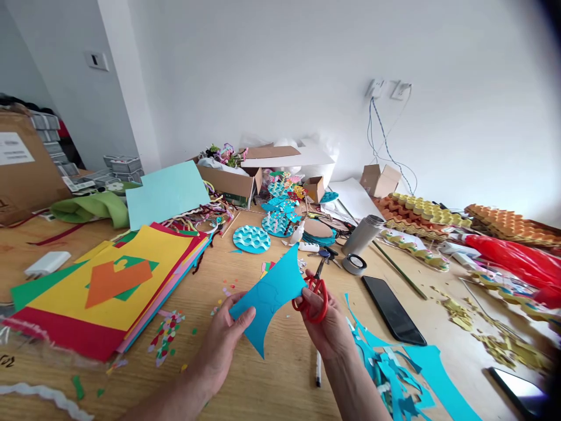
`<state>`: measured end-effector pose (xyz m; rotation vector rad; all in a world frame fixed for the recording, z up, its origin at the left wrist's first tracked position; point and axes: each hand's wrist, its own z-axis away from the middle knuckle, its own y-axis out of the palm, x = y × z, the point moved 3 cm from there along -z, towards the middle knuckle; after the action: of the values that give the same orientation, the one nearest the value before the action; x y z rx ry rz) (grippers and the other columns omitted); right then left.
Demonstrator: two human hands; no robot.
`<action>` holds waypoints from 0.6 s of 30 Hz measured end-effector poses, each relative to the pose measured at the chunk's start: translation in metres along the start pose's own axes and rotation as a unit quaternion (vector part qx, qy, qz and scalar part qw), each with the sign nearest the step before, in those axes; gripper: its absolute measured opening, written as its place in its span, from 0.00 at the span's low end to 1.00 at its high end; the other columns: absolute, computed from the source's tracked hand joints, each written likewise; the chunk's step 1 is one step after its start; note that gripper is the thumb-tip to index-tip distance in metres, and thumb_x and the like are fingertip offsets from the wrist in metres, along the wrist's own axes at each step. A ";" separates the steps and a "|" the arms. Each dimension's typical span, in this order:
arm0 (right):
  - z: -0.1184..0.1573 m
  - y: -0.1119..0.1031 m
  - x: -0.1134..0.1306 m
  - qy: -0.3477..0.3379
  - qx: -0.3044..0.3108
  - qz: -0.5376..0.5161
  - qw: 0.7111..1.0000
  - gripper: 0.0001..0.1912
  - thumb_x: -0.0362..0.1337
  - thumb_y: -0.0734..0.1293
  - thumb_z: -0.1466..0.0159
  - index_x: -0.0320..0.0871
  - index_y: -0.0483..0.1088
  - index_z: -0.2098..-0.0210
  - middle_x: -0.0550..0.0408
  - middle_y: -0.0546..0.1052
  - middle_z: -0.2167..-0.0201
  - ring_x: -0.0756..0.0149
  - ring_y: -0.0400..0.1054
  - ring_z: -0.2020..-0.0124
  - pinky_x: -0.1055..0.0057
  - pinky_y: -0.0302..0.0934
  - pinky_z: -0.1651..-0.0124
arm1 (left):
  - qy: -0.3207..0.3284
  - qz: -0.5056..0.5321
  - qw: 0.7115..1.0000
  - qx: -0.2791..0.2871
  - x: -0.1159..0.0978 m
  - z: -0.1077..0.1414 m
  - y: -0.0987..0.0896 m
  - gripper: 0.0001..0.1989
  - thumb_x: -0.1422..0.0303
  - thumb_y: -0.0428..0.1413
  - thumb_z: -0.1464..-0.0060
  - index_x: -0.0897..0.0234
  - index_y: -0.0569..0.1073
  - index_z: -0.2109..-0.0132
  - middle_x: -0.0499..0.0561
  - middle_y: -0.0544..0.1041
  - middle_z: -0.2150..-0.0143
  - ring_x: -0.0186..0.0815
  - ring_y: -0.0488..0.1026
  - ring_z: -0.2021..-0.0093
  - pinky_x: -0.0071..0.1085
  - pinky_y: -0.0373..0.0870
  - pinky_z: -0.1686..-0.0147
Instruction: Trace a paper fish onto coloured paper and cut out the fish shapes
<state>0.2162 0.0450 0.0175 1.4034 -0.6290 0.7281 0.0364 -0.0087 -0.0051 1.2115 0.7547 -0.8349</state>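
A blue sheet of paper (pixel 274 292) with curved cut edges and faint drawn lines is held up over the wooden table. My left hand (pixel 228 334) pinches its lower left side, the thumb lying on top. At its right edge is my right hand (pixel 325 320), with fingers closed round the red handles of the scissors (pixel 323 301) and touching the paper's edge. The dark scissor blades point up and away from me, beside the paper rather than across it. Below my right hand a pen (pixel 318 369) lies on the table.
Stacked coloured paper (pixel 149 275) lies left, blue scraps (pixel 390 374) right. A black phone (pixel 392 310), a metal bottle (pixel 363 234) and its lid (pixel 354 264) are on the right. Behind stand wavy blue discs (pixel 251 239), a glue bottle (pixel 297 233) and a cardboard box (pixel 230 181).
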 end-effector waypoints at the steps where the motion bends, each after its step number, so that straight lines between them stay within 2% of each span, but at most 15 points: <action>1: 0.000 0.000 0.000 -0.003 -0.003 -0.003 1.000 0.24 0.31 0.77 0.52 0.44 0.69 0.57 0.61 0.71 0.71 0.73 0.67 0.76 0.74 0.62 0.71 | -0.026 0.037 0.999 0.021 0.001 0.001 0.002 0.24 0.59 0.63 0.53 0.65 0.71 0.52 0.59 0.76 0.52 0.43 0.74 0.55 0.38 0.70 0.55; 3: 0.000 0.001 -0.002 -0.011 -0.008 -0.003 1.000 0.24 0.32 0.77 0.52 0.44 0.69 0.57 0.61 0.71 0.72 0.72 0.67 0.76 0.74 0.61 0.71 | -0.060 0.087 0.993 0.047 0.002 0.002 0.004 0.22 0.60 0.63 0.52 0.66 0.72 0.53 0.59 0.77 0.54 0.41 0.76 0.59 0.37 0.71 0.58; 5: 0.001 0.002 -0.003 -0.019 -0.016 0.003 1.000 0.24 0.32 0.77 0.52 0.45 0.69 0.58 0.62 0.71 0.72 0.72 0.66 0.76 0.74 0.60 0.72 | -0.077 0.111 0.990 0.044 0.003 0.002 0.003 0.20 0.61 0.64 0.54 0.68 0.74 0.56 0.59 0.78 0.56 0.40 0.77 0.63 0.35 0.73 0.62; 8: 0.003 0.005 -0.007 -0.021 -0.019 0.027 0.999 0.25 0.34 0.78 0.53 0.45 0.68 0.57 0.62 0.71 0.72 0.73 0.66 0.76 0.75 0.60 0.72 | -0.084 0.101 0.991 0.036 0.002 0.001 0.000 0.17 0.62 0.65 0.55 0.69 0.75 0.60 0.59 0.79 0.58 0.38 0.77 0.66 0.31 0.72 0.70; 11: 0.005 0.006 -0.009 -0.033 -0.018 0.092 0.995 0.23 0.39 0.76 0.49 0.44 0.67 0.57 0.63 0.71 0.73 0.73 0.66 0.76 0.74 0.61 0.71 | -0.069 0.069 0.995 0.006 -0.001 -0.002 -0.003 0.17 0.61 0.65 0.55 0.69 0.76 0.60 0.59 0.79 0.60 0.37 0.76 0.71 0.27 0.69 0.78; 15: 0.006 0.005 0.000 -0.133 -0.033 0.203 0.970 0.21 0.46 0.71 0.43 0.45 0.63 0.55 0.60 0.72 0.71 0.69 0.69 0.73 0.70 0.63 0.69 | -0.036 0.048 0.998 -0.031 -0.006 -0.006 -0.009 0.17 0.60 0.64 0.55 0.69 0.77 0.61 0.58 0.80 0.62 0.36 0.76 0.73 0.26 0.67 0.80; 18: 0.008 0.005 0.003 -0.188 -0.028 0.267 0.945 0.22 0.45 0.72 0.45 0.47 0.59 0.57 0.61 0.74 0.73 0.69 0.68 0.77 0.72 0.61 0.73 | -0.018 0.041 0.998 -0.048 -0.008 -0.009 -0.013 0.18 0.60 0.64 0.56 0.69 0.77 0.61 0.58 0.79 0.61 0.36 0.76 0.73 0.26 0.67 0.81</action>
<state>0.2145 0.0375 0.0242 1.3386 -1.3545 0.8592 0.0208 -0.0010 -0.0060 1.1323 0.7036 -0.7425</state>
